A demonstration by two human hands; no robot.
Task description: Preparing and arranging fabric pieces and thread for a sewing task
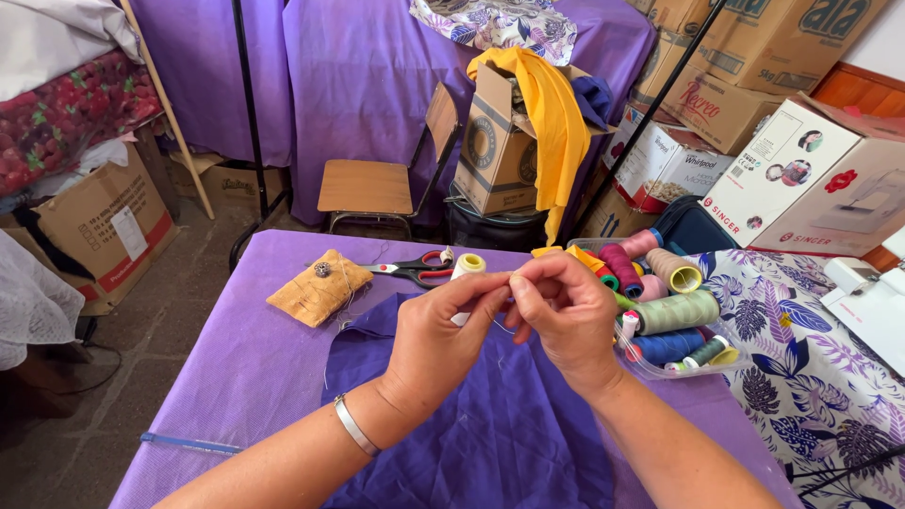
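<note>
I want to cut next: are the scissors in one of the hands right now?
No, the scissors lie on the purple table beyond the left hand and right hand, which pinch together over the purple cloth.

Can't really make out whatever's pinched between the fingertips [504, 290], way too tiny. The white sewing machine [872, 302] gets cut off at the table's right edge.

Both forearms are bare, without sleeves. The left hand [443, 339] wears a thin silver bangle [355, 426] at the wrist, toward seven o'clock; the right hand [566, 316] is unadorned.
</note>
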